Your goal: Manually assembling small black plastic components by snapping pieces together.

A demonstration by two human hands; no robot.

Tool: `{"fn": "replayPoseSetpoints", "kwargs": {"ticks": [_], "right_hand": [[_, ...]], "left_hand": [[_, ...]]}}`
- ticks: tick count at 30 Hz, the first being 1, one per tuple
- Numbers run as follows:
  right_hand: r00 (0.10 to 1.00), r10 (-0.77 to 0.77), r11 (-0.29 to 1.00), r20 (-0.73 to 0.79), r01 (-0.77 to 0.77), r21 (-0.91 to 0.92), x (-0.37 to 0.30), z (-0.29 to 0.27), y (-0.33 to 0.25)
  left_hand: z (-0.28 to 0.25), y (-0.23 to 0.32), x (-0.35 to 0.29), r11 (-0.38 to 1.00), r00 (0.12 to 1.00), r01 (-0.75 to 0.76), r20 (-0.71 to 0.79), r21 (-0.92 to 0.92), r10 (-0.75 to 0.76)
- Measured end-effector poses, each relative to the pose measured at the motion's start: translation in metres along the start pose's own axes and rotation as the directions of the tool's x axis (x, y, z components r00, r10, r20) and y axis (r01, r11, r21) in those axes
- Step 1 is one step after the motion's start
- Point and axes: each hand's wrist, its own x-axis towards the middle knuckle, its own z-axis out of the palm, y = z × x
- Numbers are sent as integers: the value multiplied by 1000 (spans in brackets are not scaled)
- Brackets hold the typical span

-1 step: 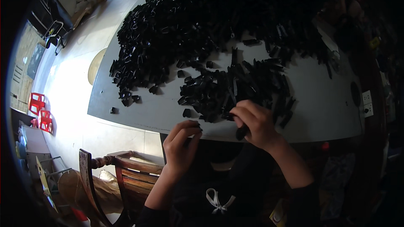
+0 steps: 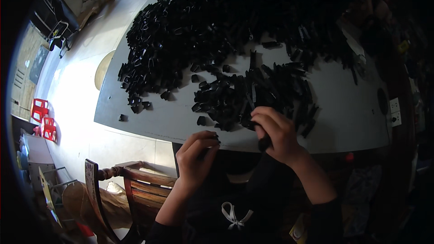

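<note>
One left hand, near edge of grey desk; fingers pinching a small black piece. One right hand; fingers bent together at a black part, firmness of grip cannot be told; dark item against palm. One small pile of black parts, just beyond; one large black heap, behind.

No txt, labels, brands, nos. or signs can be read anywhere in head-cam view, w/ much of it left v. dark.
</note>
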Motion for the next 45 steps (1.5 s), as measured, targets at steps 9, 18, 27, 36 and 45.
{"fn": "replayPoseSetpoints", "kwargs": {"ticks": [9,18,27,36,45], "right_hand": [[917,223,908,329,-319,273,-24,-24,-40],[926,226,898,303,-319,303,-29,-24,-48],[883,216,906,418,-341,251,-39,-24,-46],[897,-109,982,429,30,186,-76,-2,-77],[929,-173,973,328,110,201,-96,4,-88]], "left_hand": [[-12,25,-5,967,979,25,203,-255,29],[-13,27,-8,959,963,-3,256,-283,79],[-13,22,-13,951,938,3,330,-310,104],[7,41,-31,445,836,443,538,-778,107],[23,40,-53,316,842,430,502,-846,198]]}}
